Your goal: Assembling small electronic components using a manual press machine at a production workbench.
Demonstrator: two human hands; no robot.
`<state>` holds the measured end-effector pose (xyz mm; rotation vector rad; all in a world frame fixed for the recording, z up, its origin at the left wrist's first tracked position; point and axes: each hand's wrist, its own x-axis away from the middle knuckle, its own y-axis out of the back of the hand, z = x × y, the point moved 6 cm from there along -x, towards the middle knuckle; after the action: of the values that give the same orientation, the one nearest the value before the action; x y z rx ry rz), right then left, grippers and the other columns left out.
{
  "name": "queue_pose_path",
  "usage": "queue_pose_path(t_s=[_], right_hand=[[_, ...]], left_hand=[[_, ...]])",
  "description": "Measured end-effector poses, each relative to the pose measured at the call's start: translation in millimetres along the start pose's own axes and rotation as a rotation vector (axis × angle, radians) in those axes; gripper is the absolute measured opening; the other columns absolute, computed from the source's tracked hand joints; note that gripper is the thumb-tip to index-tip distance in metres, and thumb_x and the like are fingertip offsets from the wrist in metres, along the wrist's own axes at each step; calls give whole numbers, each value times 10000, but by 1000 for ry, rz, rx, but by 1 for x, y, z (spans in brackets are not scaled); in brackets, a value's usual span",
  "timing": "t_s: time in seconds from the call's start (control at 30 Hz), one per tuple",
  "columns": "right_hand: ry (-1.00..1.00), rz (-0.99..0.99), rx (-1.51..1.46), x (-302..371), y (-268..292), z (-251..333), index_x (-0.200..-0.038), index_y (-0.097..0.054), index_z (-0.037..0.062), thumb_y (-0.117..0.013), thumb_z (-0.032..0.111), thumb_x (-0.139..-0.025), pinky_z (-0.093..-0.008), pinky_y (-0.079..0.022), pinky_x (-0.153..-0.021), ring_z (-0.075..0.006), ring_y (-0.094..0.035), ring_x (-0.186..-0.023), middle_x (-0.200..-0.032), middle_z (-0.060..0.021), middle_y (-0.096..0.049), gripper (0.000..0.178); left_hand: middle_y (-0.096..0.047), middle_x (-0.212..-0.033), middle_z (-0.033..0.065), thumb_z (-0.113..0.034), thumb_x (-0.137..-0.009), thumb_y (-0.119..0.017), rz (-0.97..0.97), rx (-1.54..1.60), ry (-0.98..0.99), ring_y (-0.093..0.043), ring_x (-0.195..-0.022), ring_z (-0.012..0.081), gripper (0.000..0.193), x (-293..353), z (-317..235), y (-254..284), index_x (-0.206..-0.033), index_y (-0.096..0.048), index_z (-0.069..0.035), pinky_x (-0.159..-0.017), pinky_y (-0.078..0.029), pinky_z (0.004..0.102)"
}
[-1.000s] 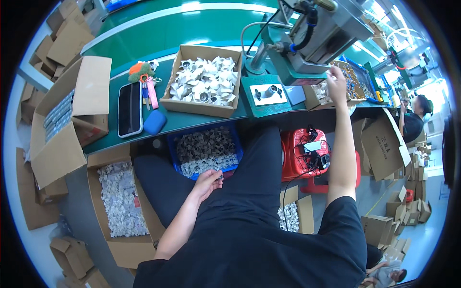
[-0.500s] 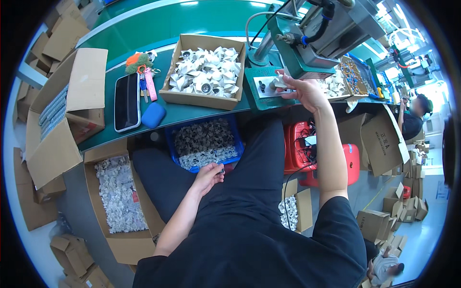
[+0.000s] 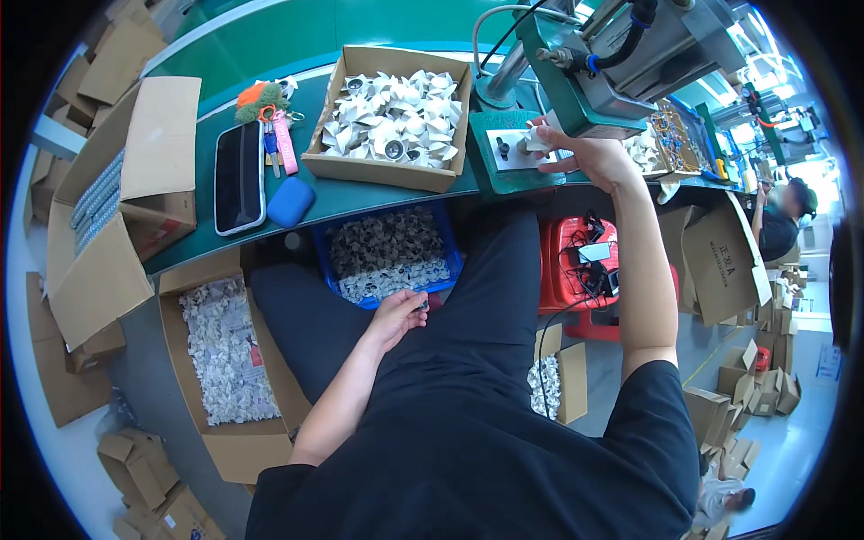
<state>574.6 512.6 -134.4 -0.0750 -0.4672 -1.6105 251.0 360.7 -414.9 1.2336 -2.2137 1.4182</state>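
My right hand (image 3: 598,160) reaches to the bench-top press (image 3: 576,90), its thumb and fingers closed around a white plastic part (image 3: 537,140). That part is at the light metal plate (image 3: 513,160) on the press's green base, below the press head; whether it is seated there cannot be made out. Low over my lap, in front of the blue bin (image 3: 457,264), my left hand (image 3: 396,322) is closed with a small dark piece (image 3: 423,306) showing at its fingertips. The bin holds small dark and white pieces.
A cardboard tray (image 3: 378,171) of white parts stands left of the press. Farther left lie a phone (image 3: 239,180), a blue case (image 3: 292,202), keys and an open carton (image 3: 162,135). Beside my legs are a carton of small white pieces (image 3: 229,360) and a red stool (image 3: 576,279).
The whole view has shifted slightly. My right hand stays at the press plate with the white part, and my left hand remains closed over my lap.
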Motion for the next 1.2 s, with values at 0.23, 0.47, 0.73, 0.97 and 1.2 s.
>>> queue_pose_path(t_s=[0.23,0.47,0.73,0.97,1.2], right_hand=[[444,-368,321,-109,117,-112,-1217,-675,21,-580,95,-992,-332,-526,-901,-193,-639,-1079,-1195,-91,-689,256],[589,-364,167,-87,59,-86,-1086,-674,-8,-569,150,-971,-330,-478,-908,-173,-625,-1022,-1125,-94,-688,223],[785,-452,215,33,-24,-13,-1002,-690,-25,-759,81,-833,-303,-480,-837,-143,-594,-913,-993,-89,-662,211],[1090,-714,371,67,-92,2,-1093,-689,-17,-832,99,-795,-337,-495,-838,-218,-636,-928,-1030,-110,-678,351],[1052,-591,422,47,-134,90,-1160,-684,21,-794,149,-822,-346,-500,-801,-238,-616,-909,-959,-102,-645,378]], left_hand=[[-644,-902,33,-275,-998,-664,25,9,17,-625,-772,111,199,-7,3,-4,-994,-594,-89,-708,-538,265],[-645,-904,29,-298,-997,-665,-36,33,-33,-626,-772,110,209,-2,0,12,-1001,-603,-98,-701,-537,262],[-650,-895,30,-333,-1001,-655,-103,61,-26,-627,-759,110,227,4,0,10,-1038,-598,-116,-692,-532,253],[-648,-886,36,-351,-1008,-642,-139,76,-47,-615,-737,112,242,5,-1,13,-1057,-581,-122,-681,-525,258],[-626,-856,36,-354,-998,-655,-144,85,-114,-602,-733,119,253,13,-15,0,-1038,-576,-117,-649,-502,261]])
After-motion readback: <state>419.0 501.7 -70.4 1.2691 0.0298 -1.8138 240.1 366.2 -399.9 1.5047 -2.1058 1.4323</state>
